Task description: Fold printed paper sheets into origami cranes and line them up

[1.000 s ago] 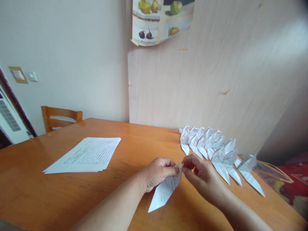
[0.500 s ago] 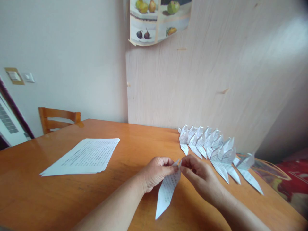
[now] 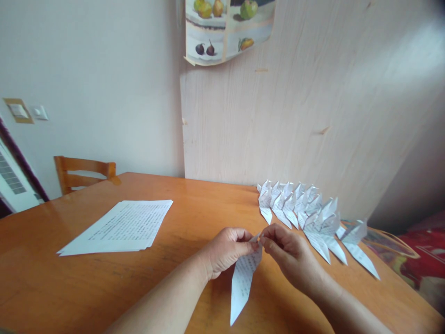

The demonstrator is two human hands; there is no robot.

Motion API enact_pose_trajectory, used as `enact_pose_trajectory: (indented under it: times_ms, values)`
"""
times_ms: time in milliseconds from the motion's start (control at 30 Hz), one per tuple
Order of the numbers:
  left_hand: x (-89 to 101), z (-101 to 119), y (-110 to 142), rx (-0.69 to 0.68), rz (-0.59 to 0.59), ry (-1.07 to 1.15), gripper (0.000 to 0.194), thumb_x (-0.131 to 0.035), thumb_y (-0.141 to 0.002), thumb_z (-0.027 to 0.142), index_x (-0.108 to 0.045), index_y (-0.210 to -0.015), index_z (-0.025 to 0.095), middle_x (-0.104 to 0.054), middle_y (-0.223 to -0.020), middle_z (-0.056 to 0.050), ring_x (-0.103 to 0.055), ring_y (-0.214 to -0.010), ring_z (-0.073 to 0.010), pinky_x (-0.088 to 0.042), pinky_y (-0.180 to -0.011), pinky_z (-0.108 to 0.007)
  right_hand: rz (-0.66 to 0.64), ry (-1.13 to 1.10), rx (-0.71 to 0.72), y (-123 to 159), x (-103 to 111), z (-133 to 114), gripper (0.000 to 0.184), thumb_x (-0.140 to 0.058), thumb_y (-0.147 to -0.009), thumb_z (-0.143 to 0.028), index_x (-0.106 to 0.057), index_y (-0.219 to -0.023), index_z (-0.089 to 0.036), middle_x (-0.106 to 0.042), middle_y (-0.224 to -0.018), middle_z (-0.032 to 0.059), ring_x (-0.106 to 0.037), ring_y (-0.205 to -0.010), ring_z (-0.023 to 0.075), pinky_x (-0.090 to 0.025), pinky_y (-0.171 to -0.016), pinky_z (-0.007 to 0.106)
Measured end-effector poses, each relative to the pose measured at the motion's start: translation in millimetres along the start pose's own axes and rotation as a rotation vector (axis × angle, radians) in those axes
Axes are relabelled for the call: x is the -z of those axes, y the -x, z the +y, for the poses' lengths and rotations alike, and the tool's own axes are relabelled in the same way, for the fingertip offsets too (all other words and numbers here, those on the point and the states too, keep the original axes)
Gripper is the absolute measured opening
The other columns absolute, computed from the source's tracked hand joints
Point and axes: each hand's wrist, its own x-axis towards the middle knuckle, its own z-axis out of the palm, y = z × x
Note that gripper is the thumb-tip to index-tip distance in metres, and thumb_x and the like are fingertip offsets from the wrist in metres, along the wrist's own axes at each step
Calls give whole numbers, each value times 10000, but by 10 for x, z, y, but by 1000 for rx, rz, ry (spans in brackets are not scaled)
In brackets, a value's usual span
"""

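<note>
A strip of folded printed paper (image 3: 243, 283) hangs from my hands above the wooden table, its pointed lower end toward me. My left hand (image 3: 231, 250) pinches its upper part between thumb and fingers. At the top tip, the thumb and forefinger of my right hand (image 3: 287, 248) are closed on a small point of the same paper. The fine folds between my fingertips are partly hidden. To the right stand several folded paper pieces (image 3: 316, 227) in close rows, made of similar printed paper.
A stack of printed sheets (image 3: 121, 225) lies at left on the wooden table (image 3: 167, 287). Behind its far left edge is a wooden chair (image 3: 85, 171). A red bag-like item (image 3: 424, 250) sits past the right edge. A fruit picture (image 3: 229, 28) hangs on the back panel.
The lower end of the folded paper has swung slightly right and down. My right fingertips have closed over its top point. Both hands stay nearly in place.
</note>
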Motion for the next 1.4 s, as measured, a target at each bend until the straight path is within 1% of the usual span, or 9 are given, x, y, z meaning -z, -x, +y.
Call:
enact_pose_trajectory:
  times_ms: [167, 367, 567, 667, 767, 900, 1100, 1300, 1400]
  values:
    - [-6, 6, 9, 5, 3, -2, 410, -851, -664, 460, -658, -786, 119, -585, -680, 12, -490, -603, -99, -338, -599, -247, -11, -2, 2, -1, 6, 1, 188, -556, -911, -354, -606, -810, -205, -551, -689, -13, -484, -665, 148, -381, -601, 282]
    - [0, -2, 12, 28, 1, -9, 406, -848, -667, 469, -639, -763, 135, -579, -666, 19, -488, -597, -101, -335, -588, -250, -23, -30, -4, 0, 17, 47, 199, -520, -931, -344, -621, -831, -204, -588, -733, 2, -533, -715, 164, -424, -664, 299]
    - [10, -17, 11, 32, 0, -14, 399, -839, -679, 463, -646, -787, 131, -583, -677, 13, -492, -602, -106, -347, -600, -256, -22, -37, -12, -14, 13, 63, 192, -526, -929, -334, -631, -835, -205, -607, -739, 5, -555, -725, 170, -444, -674, 299]
    - [23, -25, -3, 4, -2, -23, 376, -814, -710, 453, -672, -819, 122, -605, -704, -1, -510, -633, -119, -361, -627, -263, -23, -73, -26, -23, 7, 67, 196, -515, -937, -340, -631, -855, -205, -617, -763, 7, -566, -739, 171, -455, -688, 298]
    - [38, -30, -19, -50, 5, -36, 341, -790, -737, 427, -691, -840, 117, -654, -767, -32, -556, -708, -149, -392, -694, -282, -6, -85, -25, -28, 8, 74, 207, -511, -942, -357, -634, -875, -205, -633, -801, 16, -581, -759, 177, -461, -684, 296]
    - [45, -36, -29, -71, 7, -38, 314, -758, -771, 412, -693, -860, 117, -686, -823, -59, -594, -769, -181, -413, -744, -305, 3, -73, -31, -27, 10, 84, 207, -510, -942, -353, -639, -882, -202, -637, -805, 18, -589, -754, 178, -464, -677, 297]
    - [50, -28, -33, -93, 35, -10, 252, -773, -751, 327, -672, -868, 128, -672, -835, -35, -584, -781, -165, -419, -775, -295, -2, -52, -49, -26, -7, 109, 181, -543, -921, -347, -651, -875, -208, -625, -760, 6, -579, -738, 176, -460, -678, 296]
    - [65, -10, -32, -125, 14, -11, 180, -698, -807, 291, -661, -879, 130, -670, -850, -44, -590, -815, -176, -423, -803, -308, -39, -118, -58, -31, 4, 72, 169, -552, -913, -352, -639, -886, -209, -639, -790, 11, -576, -753, 173, -456, -683, 288]
    - [67, -10, -32, -138, 15, 4, 170, -703, -796, 269, -654, -882, 130, -663, -846, -39, -582, -814, -172, -421, -815, -309, -60, -113, -61, -25, 1, 45, 172, -551, -909, -359, -631, -867, -212, -630, -778, 9, -567, -747, 169, -447, -669, 279]
